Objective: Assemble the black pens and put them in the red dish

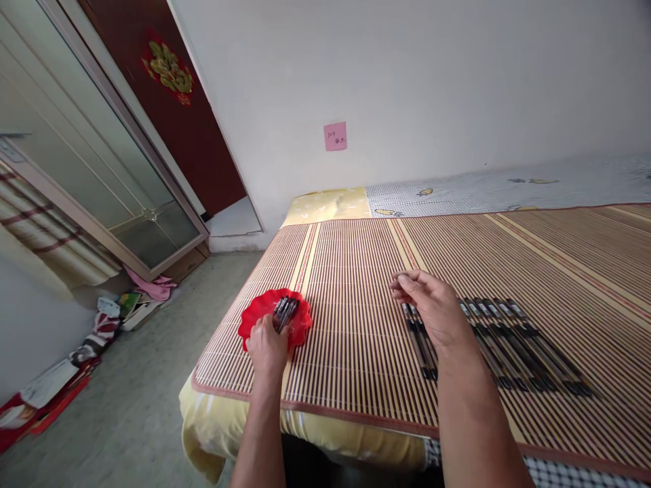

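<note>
A red scalloped plate [250, 313] sits at the left of the bamboo mat, with several black pens [287, 309] bunched in it. Over the plate's near edge, my left hand [267, 343] has its fingers closed around the near ends of these pens. My right hand [430, 301] is raised above a row of black pens [513, 346] lying side by side on the mat. Its thumb and fingertips are pinched together, and whatever is between them I cannot make out. The hand and forearm hide part of the row.
The bamboo mat [350, 325] covers a bed with a yellow sheet [325, 203] at its edges. A pink note [335, 136] is stuck on the white wall behind. To the left are a glass-panelled door [102, 135] and assorted items [96, 332] along the floor.
</note>
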`<state>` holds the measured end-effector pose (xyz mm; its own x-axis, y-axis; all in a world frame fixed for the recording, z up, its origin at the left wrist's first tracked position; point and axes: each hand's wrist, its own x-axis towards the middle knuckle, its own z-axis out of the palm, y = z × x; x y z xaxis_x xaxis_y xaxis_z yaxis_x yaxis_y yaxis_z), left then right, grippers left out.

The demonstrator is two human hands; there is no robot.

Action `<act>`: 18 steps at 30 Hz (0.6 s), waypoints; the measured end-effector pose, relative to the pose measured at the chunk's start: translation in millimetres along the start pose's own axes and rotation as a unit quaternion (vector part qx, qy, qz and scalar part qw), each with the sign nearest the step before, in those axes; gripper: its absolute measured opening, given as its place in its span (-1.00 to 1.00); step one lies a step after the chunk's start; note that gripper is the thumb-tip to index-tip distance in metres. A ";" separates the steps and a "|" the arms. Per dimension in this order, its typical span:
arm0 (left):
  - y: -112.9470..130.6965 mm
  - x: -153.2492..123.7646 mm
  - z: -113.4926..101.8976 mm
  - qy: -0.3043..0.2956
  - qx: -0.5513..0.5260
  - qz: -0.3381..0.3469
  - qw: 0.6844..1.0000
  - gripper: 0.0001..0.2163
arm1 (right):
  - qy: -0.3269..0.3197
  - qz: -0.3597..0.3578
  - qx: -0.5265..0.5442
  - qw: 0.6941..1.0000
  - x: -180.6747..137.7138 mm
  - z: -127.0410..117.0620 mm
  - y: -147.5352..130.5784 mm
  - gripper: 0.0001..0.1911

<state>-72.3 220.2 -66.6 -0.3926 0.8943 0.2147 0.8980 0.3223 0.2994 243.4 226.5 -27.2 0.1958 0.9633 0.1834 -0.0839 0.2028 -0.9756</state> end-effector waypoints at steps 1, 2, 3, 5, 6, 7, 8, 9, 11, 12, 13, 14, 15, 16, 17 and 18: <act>-0.8 0.7 0.6 0.010 -0.011 -0.001 1.000 -0.85 | 0.006 -0.003 -0.001 1.000 -0.2 -0.6 -1.0 -0.68; -1.5 1.5 0.9 0.022 -0.027 -0.001 0.999 -0.84 | 0.015 -0.010 0.001 1.000 -0.7 -1.5 -2.6 -0.69; -1.8 2.3 1.0 0.038 -0.050 0.000 0.998 -0.83 | 0.029 -0.021 0.006 0.999 -1.4 -2.6 -5.0 -0.70; -1.3 3.6 -0.1 0.075 -0.112 0.003 0.991 -0.80 | 0.070 -0.054 0.026 0.996 -3.7 -5.7 -11.7 -0.76; -0.2 3.9 -1.1 0.092 -0.146 0.006 0.985 -0.79 | 0.094 -0.074 0.037 0.992 -5.0 -7.6 -15.8 -0.78; 1.5 3.9 -2.4 0.105 -0.179 0.012 0.978 -0.77 | 0.118 -0.094 0.046 0.988 -6.4 -9.7 -19.9 -0.81; 3.7 3.7 -3.9 0.115 -0.207 0.019 0.971 -0.76 | 0.142 -0.110 0.049 0.983 -7.6 -11.9 -23.8 -0.82; 6.4 3.1 -5.7 0.121 -0.228 0.027 0.966 -0.75 | 0.164 -0.122 0.045 0.978 -8.5 -14.4 -27.0 -0.82; 12.6 1.0 -9.4 0.124 -0.254 0.042 0.958 -0.73 | 0.196 -0.128 0.009 0.972 -8.9 -20.3 -30.4 -0.80; 15.8 -0.3 -11.2 0.124 -0.264 0.047 0.955 -0.73 | 0.199 -0.121 -0.026 0.972 -8.5 -23.6 -30.3 -0.78; 18.7 -1.7 -12.9 0.123 -0.272 0.052 0.953 -0.72 | 0.190 -0.108 -0.071 0.973 -7.6 -27.0 -29.1 -0.76; 21.3 -3.0 -14.3 0.120 -0.280 0.056 0.951 -0.72 | 0.170 -0.090 -0.125 0.973 -6.4 -30.4 -26.9 -0.76; 23.5 -4.2 -15.4 0.117 -0.287 0.061 0.949 -0.72 | 0.141 -0.066 -0.186 0.970 -5.0 -33.5 -23.9 -0.76; 25.2 -5.2 -16.1 0.112 -0.294 0.067 0.947 -0.71 | 0.108 -0.040 -0.249 0.962 -3.5 -36.3 -20.3 -0.77; 26.6 -6.0 -16.5 0.106 -0.298 0.072 0.946 -0.71 | 0.079 -0.012 -0.312 0.947 -2.1 -38.6 -16.1 -0.76; 27.6 -6.7 -16.7 0.101 -0.301 0.077 0.945 -0.70 | 0.054 0.012 -0.372 0.926 -0.8 -40.4 -11.4 -0.75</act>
<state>-48.2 218.0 -44.2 -0.3518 0.8189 0.4534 0.6953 -0.0957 0.7124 283.7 216.3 -21.1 0.3031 0.9344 0.1870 0.6002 -0.0347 -0.7991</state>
